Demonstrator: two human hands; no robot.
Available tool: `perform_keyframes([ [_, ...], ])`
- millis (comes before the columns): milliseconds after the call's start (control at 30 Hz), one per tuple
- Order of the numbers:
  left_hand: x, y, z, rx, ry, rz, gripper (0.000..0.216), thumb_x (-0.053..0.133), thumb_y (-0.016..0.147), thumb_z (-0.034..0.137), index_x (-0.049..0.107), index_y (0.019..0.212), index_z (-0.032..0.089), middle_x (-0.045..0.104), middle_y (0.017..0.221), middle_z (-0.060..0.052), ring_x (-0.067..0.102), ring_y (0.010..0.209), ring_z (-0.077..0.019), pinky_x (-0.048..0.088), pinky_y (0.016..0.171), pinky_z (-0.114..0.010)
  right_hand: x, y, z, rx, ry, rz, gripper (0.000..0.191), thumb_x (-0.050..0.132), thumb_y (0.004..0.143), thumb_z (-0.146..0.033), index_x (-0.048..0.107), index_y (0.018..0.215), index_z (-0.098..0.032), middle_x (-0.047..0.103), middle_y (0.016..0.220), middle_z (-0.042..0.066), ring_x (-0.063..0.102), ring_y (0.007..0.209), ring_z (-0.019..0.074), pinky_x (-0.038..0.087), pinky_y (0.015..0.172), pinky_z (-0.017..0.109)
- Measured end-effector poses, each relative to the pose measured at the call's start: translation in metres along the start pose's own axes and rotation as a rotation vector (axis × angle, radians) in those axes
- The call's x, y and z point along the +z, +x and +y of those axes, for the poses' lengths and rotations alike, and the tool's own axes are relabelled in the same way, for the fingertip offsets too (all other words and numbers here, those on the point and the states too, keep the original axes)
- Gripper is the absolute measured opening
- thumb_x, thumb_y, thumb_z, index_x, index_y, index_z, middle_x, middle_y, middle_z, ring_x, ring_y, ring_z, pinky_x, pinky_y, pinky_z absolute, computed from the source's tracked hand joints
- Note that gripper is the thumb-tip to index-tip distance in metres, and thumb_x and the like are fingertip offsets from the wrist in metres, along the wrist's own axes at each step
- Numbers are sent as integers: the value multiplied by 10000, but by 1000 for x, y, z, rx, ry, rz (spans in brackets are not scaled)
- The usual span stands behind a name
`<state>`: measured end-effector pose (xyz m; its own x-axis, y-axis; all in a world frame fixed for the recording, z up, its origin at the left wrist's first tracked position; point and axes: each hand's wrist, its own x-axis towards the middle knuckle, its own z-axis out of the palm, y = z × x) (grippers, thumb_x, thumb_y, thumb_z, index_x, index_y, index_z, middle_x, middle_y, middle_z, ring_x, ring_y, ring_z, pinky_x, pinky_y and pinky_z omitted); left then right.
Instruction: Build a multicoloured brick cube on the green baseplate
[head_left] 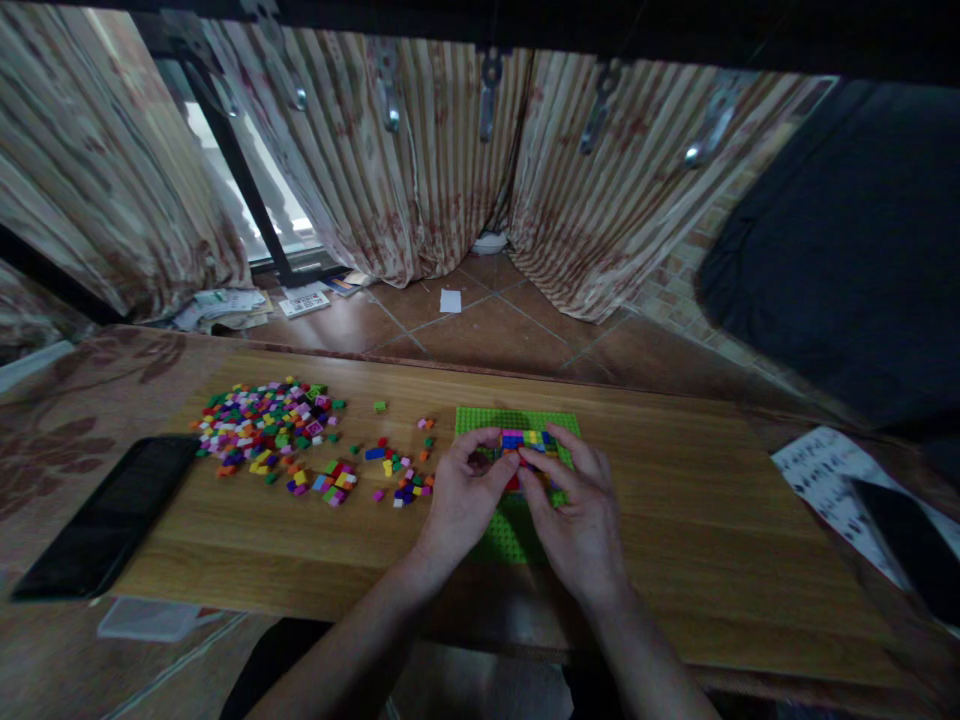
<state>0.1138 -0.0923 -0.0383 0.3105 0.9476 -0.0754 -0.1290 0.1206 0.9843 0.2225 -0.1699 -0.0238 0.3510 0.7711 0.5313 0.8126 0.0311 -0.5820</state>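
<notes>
A green studded baseplate [517, 420] lies on the wooden table, with a block of multicoloured toy bricks [526, 438] built up on it. From the left, my left hand [466, 490] curls its thumb and index finger onto the build's near left side. My right hand [583, 515] closes around the other side, its fingers bent over the bricks. The fingertips of both hands nearly meet at the middle of the build. They hide its near part and any small brick pinched there.
A large pile of loose bricks [262, 425] spreads over the table's left, with smaller clusters [405, 485] nearer the baseplate. A black tablet-like device [109, 515] lies at the left edge. At the right are a printed sheet [825, 480] and a dark phone-like device [904, 540].
</notes>
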Motion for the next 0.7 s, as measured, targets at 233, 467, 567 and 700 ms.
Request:
perform_keyframes([
  [233, 3, 6, 0, -59, 25, 31, 399, 782, 642, 289, 695, 1002, 140, 661, 854, -18, 526, 560, -78, 453, 526, -214, 1, -1, 2, 137, 132, 40, 196, 659, 863, -326, 725, 1036, -262, 606, 1274, 94, 571, 1188, 266, 484, 997, 513],
  [467, 3, 5, -3, -11, 111, 21, 408, 754, 692, 324, 682, 1044, 131, 672, 894, -44, 505, 574, -82, 441, 524, -215, -4, 4, 2, 279, 325, 11, 241, 679, 819, -298, 715, 1056, -269, 616, 1266, 75, 579, 1195, 252, 441, 1048, 500],
  [567, 4, 3, -3, 8, 147, 19, 417, 738, 711, 340, 671, 1067, 132, 662, 913, -44, 496, 587, -80, 429, 529, -212, -3, 4, 6, 401, 482, 27, 263, 675, 815, -308, 711, 1072, -266, 624, 1272, 75, 572, 1211, 253, 442, 1039, 486],
  [700, 4, 1, -1, 29, 210, 49, 375, 729, 718, 333, 679, 1036, 140, 639, 895, -31, 479, 586, -77, 410, 525, -207, 2, 3, 13, 544, 612, 63, 292, 692, 790, -336, 719, 1063, -238, 688, 1172, 83, 619, 1115, 254, 447, 1008, 486],
])
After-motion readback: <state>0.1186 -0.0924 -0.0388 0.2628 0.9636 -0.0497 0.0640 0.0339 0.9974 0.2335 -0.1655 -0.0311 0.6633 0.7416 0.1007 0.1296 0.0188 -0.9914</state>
